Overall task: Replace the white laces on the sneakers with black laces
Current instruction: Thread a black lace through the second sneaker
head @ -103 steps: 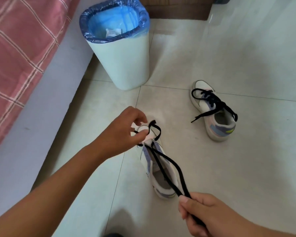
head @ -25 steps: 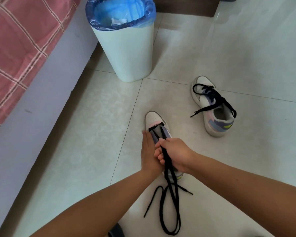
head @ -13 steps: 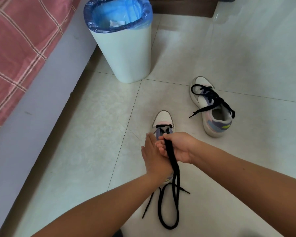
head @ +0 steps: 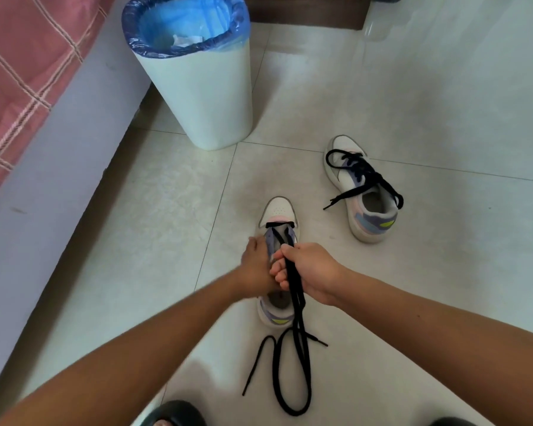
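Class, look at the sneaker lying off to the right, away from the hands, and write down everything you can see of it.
The far sneaker lies on the pale tiled floor, toe pointing away from the camera, untouched by either hand. Its upper is mostly white and looks like smooth leather, with pink, blue and purple panels and a yellow-green mark at the heel. A black lace criss-crosses its eyelets, untied, with loose ends spilling over both sides. The grey lining shows inside its opening.

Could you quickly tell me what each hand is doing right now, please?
Left hand: pressed against the side of the near sneaker, steadying it; whether it grips cannot be told.
Right hand: closed around both strands of the black lace.
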### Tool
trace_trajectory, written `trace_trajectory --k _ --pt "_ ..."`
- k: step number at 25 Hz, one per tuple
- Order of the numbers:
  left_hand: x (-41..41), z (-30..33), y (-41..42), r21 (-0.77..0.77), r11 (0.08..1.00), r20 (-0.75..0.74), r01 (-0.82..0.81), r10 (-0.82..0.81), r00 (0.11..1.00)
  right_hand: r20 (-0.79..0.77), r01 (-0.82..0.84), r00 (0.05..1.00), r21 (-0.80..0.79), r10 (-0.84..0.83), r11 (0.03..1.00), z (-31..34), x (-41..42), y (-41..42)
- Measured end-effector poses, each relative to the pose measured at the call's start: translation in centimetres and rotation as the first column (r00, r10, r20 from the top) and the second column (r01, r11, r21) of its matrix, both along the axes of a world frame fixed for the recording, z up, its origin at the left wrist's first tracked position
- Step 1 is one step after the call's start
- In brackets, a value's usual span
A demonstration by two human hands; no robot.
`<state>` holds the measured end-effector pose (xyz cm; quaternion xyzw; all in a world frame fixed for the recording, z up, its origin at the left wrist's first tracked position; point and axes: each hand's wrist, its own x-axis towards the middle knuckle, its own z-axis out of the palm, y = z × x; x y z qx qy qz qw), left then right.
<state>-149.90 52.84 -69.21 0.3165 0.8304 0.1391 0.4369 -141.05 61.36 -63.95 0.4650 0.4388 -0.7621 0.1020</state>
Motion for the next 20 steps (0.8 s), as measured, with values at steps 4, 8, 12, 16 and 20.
trace_trajectory --k 4,8,12,16,20 --pt "-6.5 3.9 1.6 0.031 0.996 0.033 -0.087 0.086 0.996 -0.029 -0.085 0.996 0.044 0.087 0.995 -0.6 -0.1 -0.1" --pt "-6.5 3.0 5.5 0.170 0.942 -0.299 0.290 -0.231 0.926 -0.035 -0.111 0.993 0.118 0.116 0.987 -0.6 -0.2 -0.7" --pt "-5.6 2.0 7.7 0.065 0.819 -0.452 0.570 -0.485 0.749 -0.043 -0.105 0.993 0.132 0.112 0.986 -0.5 -0.1 -0.8" --pt "-5.1 1.9 9.0 -0.150 0.578 -0.573 0.802 -0.712 0.406 -0.046 -0.114 0.991 0.146 0.122 0.983 -0.6 0.0 -0.7" --pt "-5.3 1.9 10.5 -0.372 0.496 -0.519 0.785 -0.812 0.267 -0.050 -0.126 0.990 0.156 0.135 0.980 -0.5 0.0 -0.9"
